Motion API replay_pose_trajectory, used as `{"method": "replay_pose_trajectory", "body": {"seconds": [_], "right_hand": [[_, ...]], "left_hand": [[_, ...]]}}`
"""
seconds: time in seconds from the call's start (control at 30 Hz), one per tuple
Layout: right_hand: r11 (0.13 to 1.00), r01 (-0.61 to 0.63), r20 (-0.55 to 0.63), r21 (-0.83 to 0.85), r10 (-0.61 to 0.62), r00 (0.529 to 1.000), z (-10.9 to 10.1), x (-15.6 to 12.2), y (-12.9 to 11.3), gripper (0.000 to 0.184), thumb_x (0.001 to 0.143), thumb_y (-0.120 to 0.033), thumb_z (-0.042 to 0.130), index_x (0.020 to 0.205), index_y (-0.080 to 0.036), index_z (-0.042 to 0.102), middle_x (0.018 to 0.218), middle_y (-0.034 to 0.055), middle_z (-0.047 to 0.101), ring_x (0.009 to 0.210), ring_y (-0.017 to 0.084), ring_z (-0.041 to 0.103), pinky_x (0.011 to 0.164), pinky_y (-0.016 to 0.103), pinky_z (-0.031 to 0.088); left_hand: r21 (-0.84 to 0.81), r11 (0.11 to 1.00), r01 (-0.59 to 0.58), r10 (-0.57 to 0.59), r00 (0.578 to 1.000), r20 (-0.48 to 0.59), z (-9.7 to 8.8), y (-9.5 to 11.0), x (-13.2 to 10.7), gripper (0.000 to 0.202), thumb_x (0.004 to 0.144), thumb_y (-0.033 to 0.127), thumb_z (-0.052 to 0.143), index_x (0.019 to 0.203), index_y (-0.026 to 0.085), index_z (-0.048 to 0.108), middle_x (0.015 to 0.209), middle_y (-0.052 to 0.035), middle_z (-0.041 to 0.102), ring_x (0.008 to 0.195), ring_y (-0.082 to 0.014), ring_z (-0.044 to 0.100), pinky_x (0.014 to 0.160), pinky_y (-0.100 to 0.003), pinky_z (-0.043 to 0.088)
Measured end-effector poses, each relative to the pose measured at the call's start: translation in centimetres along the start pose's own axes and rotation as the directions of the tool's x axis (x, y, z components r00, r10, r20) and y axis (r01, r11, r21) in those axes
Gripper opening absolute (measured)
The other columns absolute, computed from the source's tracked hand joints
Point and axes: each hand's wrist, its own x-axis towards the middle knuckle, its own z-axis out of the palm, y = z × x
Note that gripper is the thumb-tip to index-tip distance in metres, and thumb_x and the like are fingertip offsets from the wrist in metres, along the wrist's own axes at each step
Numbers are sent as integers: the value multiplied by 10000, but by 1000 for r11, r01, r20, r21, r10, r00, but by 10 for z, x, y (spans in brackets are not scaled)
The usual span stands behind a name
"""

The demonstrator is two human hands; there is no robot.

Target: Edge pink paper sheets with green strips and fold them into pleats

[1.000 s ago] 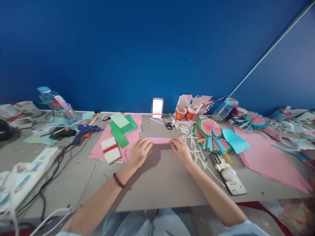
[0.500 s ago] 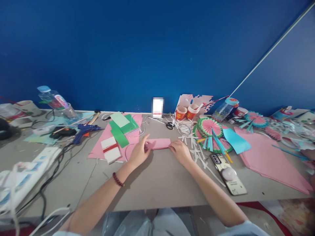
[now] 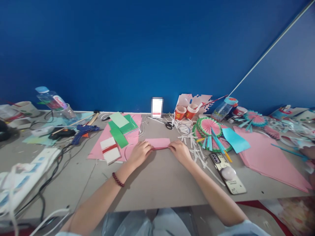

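Observation:
A folded strip of pink paper (image 3: 158, 143) lies on the grey table (image 3: 157, 183) in front of me. My left hand (image 3: 138, 154) pinches its left end, fingers curled onto the paper. At the strip's right end my right hand (image 3: 180, 152) grips it with bent fingers. A bead bracelet sits on my left wrist.
Left of my hands lie pink and green sheets (image 3: 120, 131) and a blue glue gun (image 3: 83, 131). Paper fans (image 3: 209, 129), white paper strips, red cups (image 3: 185, 112), scissors (image 3: 168, 124), a phone (image 3: 227, 173) and large pink sheets (image 3: 268, 157) are to the right. Cables and a power strip (image 3: 29, 173) are at far left.
The pink strip has been turned or unfolded so that more of its face shows. My left hand lifted from its end half a second ago and now holds the left end again.

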Motion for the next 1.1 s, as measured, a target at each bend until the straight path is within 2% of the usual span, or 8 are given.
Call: {"method": "replay_pose_trajectory", "body": {"seconds": [0.17,0.37,0.6,0.8,1.0,1.1], "right_hand": [[996,-20,-17,85,21,1000,2,2,4,143,850,-162,576,859,-219,707,903,44,713,879,197,616,796,283,438],[982,22,-42,190,-14,999,5,4,12,167,859,-160,552,865,-217,709,905,51,708,896,208,615,837,312,440],[956,55,-68,289,-37,997,12,10,19,200,851,-131,518,826,-199,704,851,60,685,827,192,612,784,306,456],[941,26,-62,337,-5,998,14,17,23,167,820,-135,543,780,-187,697,814,61,675,780,179,605,746,285,448],[935,-45,-32,351,60,998,12,20,23,138,807,-216,553,782,-197,687,724,25,663,645,156,552,618,251,403],[931,-69,-40,357,89,995,13,21,23,144,792,-235,558,744,-195,687,708,26,659,638,157,546,611,252,395]], "left_hand": [[-20,998,53,-53,999,-7,3,-8,0,201,939,249,465,938,205,662,892,-47,648,873,-187,578,798,-337,431],[-123,982,145,-147,989,-3,1,-8,3,175,930,244,493,901,208,662,906,-28,679,886,-184,605,813,-335,399],[-260,932,252,-253,967,30,2,-13,7,138,888,209,549,856,211,683,909,-22,702,877,-187,627,818,-324,421],[-412,869,273,-285,958,32,7,-21,9,146,876,229,563,814,200,692,845,-35,691,784,-166,630,757,-289,470],[-463,842,277,-292,955,40,9,-25,10,159,867,279,575,805,193,694,836,-42,660,783,-168,617,741,-288,471],[-474,830,293,-306,951,52,9,-25,11,184,871,304,566,806,194,699,830,-44,653,774,-168,617,732,-287,473]]}}
